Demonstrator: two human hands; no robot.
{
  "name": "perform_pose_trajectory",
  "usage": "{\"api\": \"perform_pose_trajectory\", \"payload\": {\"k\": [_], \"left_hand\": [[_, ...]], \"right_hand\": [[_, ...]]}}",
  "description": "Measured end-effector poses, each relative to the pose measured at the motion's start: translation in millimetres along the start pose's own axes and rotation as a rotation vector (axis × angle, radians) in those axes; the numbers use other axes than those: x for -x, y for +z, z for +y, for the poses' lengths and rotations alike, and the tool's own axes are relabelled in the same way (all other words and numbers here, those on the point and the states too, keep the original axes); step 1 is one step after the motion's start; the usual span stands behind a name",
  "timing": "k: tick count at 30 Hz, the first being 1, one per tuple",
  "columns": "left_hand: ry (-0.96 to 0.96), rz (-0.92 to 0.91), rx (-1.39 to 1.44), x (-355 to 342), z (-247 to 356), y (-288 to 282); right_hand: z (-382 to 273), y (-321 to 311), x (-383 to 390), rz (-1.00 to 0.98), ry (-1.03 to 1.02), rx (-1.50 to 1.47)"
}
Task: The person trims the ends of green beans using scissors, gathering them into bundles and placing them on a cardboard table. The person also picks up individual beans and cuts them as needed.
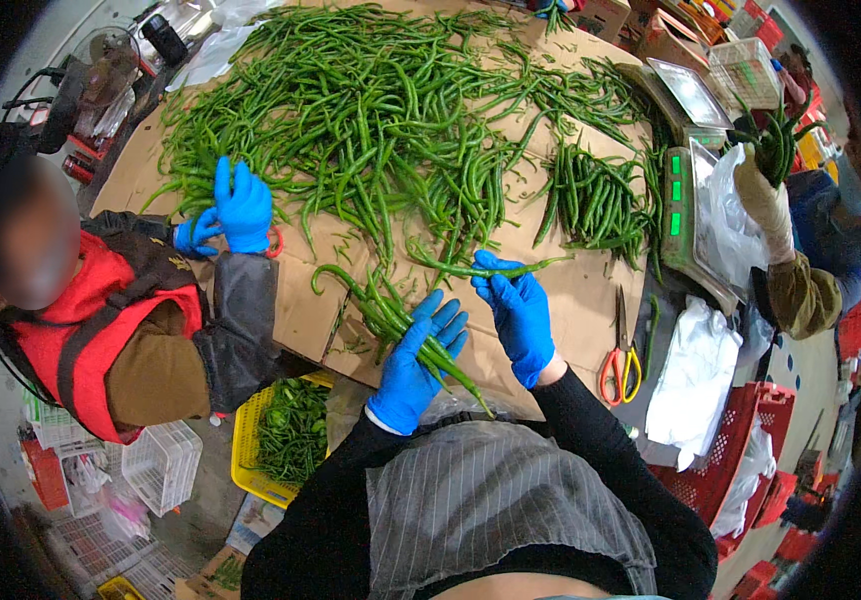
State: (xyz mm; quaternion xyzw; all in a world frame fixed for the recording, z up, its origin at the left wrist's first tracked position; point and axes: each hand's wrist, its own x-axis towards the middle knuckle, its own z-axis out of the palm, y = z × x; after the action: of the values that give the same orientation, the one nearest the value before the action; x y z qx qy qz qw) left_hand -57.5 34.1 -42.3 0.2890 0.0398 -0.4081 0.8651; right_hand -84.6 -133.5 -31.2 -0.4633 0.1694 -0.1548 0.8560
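Holding a loose bunch of long, curved green chilli peppers (381,312) in the blue-gloved left grip (406,372), clamped between thumb and partly spread fingers at the near edge of the cardboard-covered desk (591,300). Pinching one slender, glossy green chilli pepper (451,267) crosswise in the blue-gloved right grip (518,310), thumb and fingers together near its middle, beyond and to the right of the bunch. For tidy bunching, as judged from this pose, turn the single pepper parallel to the others before laying it in; align the stem ends; press firmly enough to prevent slipping, without bending or snapping. Steer the right forearm clear of the metal scissors with red and yellow handles (623,342), lying near the cardboard's right edge. Note on the surface a broad, tangled heap of green chilli peppers (351,110) at the far left and a neater, aligned pile of green chilli peppers (596,200) beside a grey digital scale with green displays (676,210). Locate white plastic bags (696,370) at the right. Allow for a co-worker in a red vest (156,292) at the left, and for a yellow plastic crate (244,440) of greenery below.
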Motion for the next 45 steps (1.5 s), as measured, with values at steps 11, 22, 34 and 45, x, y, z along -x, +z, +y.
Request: {"api": "perform_pose_trajectory", "payload": {"k": [11,22,34,45], "left_hand": [[-0.124,-0.003,0.237,10.4,-12.9,-13.0],[-0.075,0.126,0.147,52.7,-13.9,-15.2],[-0.084,0.046,0.248,76.1,-14.8,-27.2],[-0.068,0.071,0.052,56.3,-21.2,-33.2]], "right_hand": [[29.3,11.5,53.9,-0.252,-0.13,0.531],[45.3,1.4,41.9,0.09,0.194,0.077],[49.5,-14.7,-80.8,-0.305,-0.466,1.739],[-0.4,-9.5,-9.1,-0.436,-0.725,1.698]]}}
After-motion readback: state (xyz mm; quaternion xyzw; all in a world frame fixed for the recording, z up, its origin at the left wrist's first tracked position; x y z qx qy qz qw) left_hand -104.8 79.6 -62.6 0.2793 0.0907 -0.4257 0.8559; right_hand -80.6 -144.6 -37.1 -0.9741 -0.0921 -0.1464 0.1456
